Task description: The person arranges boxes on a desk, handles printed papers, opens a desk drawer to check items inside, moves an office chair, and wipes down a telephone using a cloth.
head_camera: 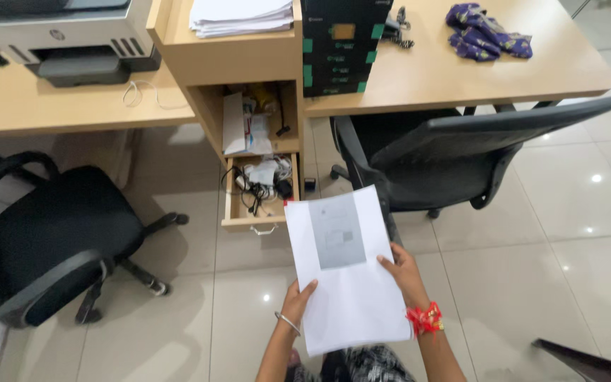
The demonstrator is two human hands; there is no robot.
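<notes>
Left hand (297,301) and right hand (402,272) each closed on opposite edges of a white sheet (344,272), above an open drawer (257,205).

White sheet (348,283) with grey rectangle; purple patterned cloth (488,32); black chairs (454,159).

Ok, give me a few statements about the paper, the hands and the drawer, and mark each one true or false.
1. Both hands, left and right, hold the paper. True.
2. The drawer is shut. False: it is pulled open, with cables showing inside.
3. The paper is blank. False: a grey printed block fills its upper part.
4. A stack of sheets lies on top of the cabinet. True.
5. The blue cloth lies on the floor. False: it lies on the desk.
</notes>
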